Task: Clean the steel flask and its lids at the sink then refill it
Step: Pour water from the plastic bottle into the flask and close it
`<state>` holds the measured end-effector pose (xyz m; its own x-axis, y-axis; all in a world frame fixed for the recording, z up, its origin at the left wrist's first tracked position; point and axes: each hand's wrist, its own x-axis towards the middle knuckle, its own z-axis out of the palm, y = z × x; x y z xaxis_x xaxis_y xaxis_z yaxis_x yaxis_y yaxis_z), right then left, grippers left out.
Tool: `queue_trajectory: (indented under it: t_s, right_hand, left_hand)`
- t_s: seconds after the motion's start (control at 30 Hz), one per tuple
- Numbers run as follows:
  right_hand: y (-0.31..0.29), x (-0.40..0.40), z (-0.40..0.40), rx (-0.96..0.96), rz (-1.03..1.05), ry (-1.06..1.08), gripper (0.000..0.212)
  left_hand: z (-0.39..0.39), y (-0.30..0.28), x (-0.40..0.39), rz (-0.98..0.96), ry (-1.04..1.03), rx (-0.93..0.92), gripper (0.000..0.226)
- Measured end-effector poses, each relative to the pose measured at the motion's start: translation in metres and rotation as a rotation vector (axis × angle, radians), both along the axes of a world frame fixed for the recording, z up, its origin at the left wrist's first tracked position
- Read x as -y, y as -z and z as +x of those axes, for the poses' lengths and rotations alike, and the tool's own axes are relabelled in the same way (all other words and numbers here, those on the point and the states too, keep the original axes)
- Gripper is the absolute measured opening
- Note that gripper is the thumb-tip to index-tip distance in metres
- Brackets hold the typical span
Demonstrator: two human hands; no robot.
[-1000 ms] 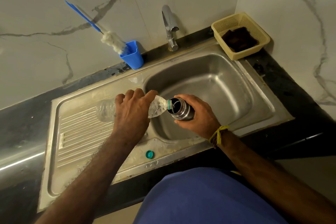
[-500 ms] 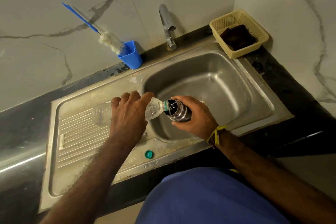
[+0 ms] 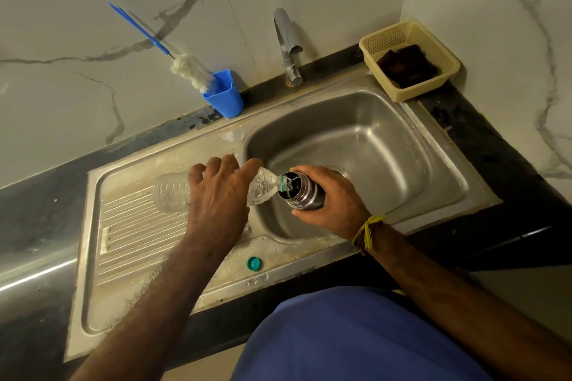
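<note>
Flask: steel, dark band at the body, mouth open and tilted toward frame left. Position: centre of the frame, held above the left part of the basin, not resting on anything.

Right hand: wrapped around the flask from the right; fingers curled close together over its far side, thumb along the near side. A yellow thread band sits on the wrist.

Bottle: clear plastic, lying almost level, base toward frame left over the ribbed drainboard, neck with a green ring touching the flask's mouth. Water shows at the neck and inside the flask's opening.

Left hand: clamped over the bottle's middle from above; fingers side by side and bent over the far side, thumb hidden beneath.

Sink: steel, single basin at centre right with a drainboard at centre left, set in a dark counter.

Cap: green, small, lying on the sink's near rim, below the hands and apart from them.

Tap: chrome, upper centre, behind the basin; no water seen running.

Cup: blue, upper left of centre, on the counter by the wall.

Brush: white head in the cup, blue handle leaning up and left against the wall.

Basket: cream plastic mesh, upper right corner of the counter, holding a dark brown cloth.

Person's blue garment: bottom centre.
</note>
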<state>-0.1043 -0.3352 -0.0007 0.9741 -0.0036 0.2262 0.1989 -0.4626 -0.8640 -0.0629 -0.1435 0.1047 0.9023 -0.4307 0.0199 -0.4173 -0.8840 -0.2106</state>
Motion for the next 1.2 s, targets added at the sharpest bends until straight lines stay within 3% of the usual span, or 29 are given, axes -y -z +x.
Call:
queue_trajectory:
  t_s: [0.53, 0.8, 1.2]
  right_hand:
    - [0.000, 0.001, -0.001, -0.010, -0.017, 0.007, 0.073]
    - [-0.004, -0.001, 0.005, -0.021, -0.065, 0.041, 0.075]
    - [-0.011, 0.005, 0.012, -0.013, -0.102, 0.112, 0.076]
  left_hand:
    - [0.003, -0.003, 0.001, 0.036, 0.041, 0.030, 0.073]
    - [0.006, -0.029, 0.014, 0.279, 0.120, 0.023, 0.080]
    - [0.011, -0.043, 0.045, 0.620, 0.342, 0.222, 0.057]
